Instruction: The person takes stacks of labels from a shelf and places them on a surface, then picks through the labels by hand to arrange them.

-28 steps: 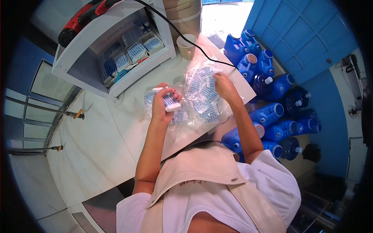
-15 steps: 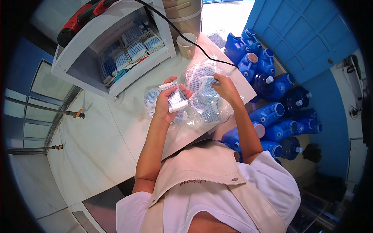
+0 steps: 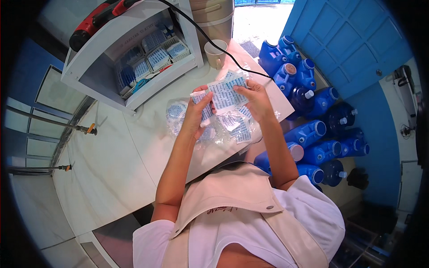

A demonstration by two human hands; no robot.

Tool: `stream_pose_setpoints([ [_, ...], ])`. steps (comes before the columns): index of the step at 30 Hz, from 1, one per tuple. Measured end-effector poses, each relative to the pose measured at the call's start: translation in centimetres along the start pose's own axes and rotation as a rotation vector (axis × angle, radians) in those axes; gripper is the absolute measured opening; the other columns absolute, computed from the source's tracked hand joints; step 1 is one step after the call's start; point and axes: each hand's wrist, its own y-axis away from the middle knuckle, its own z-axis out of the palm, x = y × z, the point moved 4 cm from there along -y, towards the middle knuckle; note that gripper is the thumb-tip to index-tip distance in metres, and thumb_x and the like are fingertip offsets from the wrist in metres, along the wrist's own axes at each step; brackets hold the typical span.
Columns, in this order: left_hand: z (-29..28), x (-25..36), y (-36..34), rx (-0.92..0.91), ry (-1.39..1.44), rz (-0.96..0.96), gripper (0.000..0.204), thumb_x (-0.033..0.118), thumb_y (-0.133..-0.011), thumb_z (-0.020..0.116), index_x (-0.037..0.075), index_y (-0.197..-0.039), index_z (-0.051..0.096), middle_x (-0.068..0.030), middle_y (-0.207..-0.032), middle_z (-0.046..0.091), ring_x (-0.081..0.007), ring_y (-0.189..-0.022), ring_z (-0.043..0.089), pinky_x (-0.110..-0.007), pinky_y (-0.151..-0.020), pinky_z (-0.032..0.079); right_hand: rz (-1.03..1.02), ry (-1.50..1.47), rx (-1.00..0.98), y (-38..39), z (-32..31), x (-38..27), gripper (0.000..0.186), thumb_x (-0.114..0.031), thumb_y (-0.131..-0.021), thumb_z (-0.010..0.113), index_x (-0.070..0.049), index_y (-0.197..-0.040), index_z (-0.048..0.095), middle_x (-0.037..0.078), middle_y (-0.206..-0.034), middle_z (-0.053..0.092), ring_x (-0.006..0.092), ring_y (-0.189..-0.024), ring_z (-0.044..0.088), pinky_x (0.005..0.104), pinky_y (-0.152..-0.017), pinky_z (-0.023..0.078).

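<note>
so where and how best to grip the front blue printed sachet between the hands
Probably by its right edge, pinched from the right, thumb on the printed face, as the right hand does: the blue printed sachet is thin and faces the camera flat, and the left hand crowds its left edge.

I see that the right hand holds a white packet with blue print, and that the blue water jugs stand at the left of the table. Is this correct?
Not quite: the head view shows the blue water jugs at the right of the table, not the left. The right hand does hold a white packet with blue print.
</note>
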Motion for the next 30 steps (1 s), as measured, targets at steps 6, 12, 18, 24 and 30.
stream_pose_setpoints([
  [6, 1.0, 1.3, 1.6, 0.132, -0.287, 0.300, 0.040, 0.007, -0.085, 0.056, 0.006, -0.122, 0.041, -0.0054, -0.090, 0.056, -0.0112, -0.075, 0.055, -0.024, -0.067, 0.046, -0.368, 0.639, 0.098, 1.9, 2.6, -0.1, 0.012, -0.009, -0.080, 0.060, 0.002, -0.083, 0.059, 0.003, -0.066, 0.054, 0.0059, -0.059, 0.044, 0.0221, -0.054, 0.037],
  [12, 1.0, 1.6, 2.3, -0.017, 0.287, -0.047, 0.041, 0.008, -0.086, 0.052, 0.009, -0.127, 0.043, -0.0098, -0.109, 0.058, -0.0180, -0.094, 0.060, -0.032, -0.081, 0.051, -0.212, 0.164, -0.007, 1.1, 2.8, 0.5, 0.013, -0.006, -0.080, 0.060, 0.004, -0.089, 0.061, 0.003, -0.079, 0.061, 0.0046, -0.070, 0.052, 0.0207, -0.062, 0.042],
  [18, 0.9, 1.5, 2.2, -0.026, 0.111, 0.040, 0.040, 0.010, -0.089, 0.048, 0.003, -0.128, 0.042, -0.0119, -0.114, 0.057, -0.0202, -0.097, 0.060, -0.032, -0.082, 0.051, -0.124, 0.101, -0.081, 1.6, 4.2, 2.4, 0.019, -0.005, -0.080, 0.062, 0.004, -0.097, 0.062, 0.004, -0.084, 0.064, 0.0061, -0.072, 0.057, 0.0198, -0.065, 0.044],
  [24, 0.8, 1.5, 2.1, -0.141, 0.185, 0.038, 0.039, 0.011, -0.093, 0.039, 0.004, -0.131, 0.039, -0.0139, -0.120, 0.053, -0.0208, -0.106, 0.056, -0.033, -0.090, 0.047, 0.044, -0.203, -0.050, 0.9, 3.7, 3.1, 0.018, -0.007, -0.081, 0.064, 0.003, -0.095, 0.062, 0.007, -0.083, 0.065, 0.0110, -0.073, 0.062, 0.0236, -0.067, 0.048],
  [30, 1.0, 2.0, 2.4, -0.253, 0.369, -0.049, 0.041, 0.012, -0.093, 0.041, 0.003, -0.133, 0.037, -0.0164, -0.125, 0.049, -0.0233, -0.111, 0.053, -0.035, -0.093, 0.046, 0.300, -0.434, -0.090, 0.9, 3.3, 3.4, 0.022, -0.009, -0.082, 0.060, -0.002, -0.103, 0.057, 0.008, -0.093, 0.065, 0.0183, -0.084, 0.064, 0.0320, -0.073, 0.049],
])
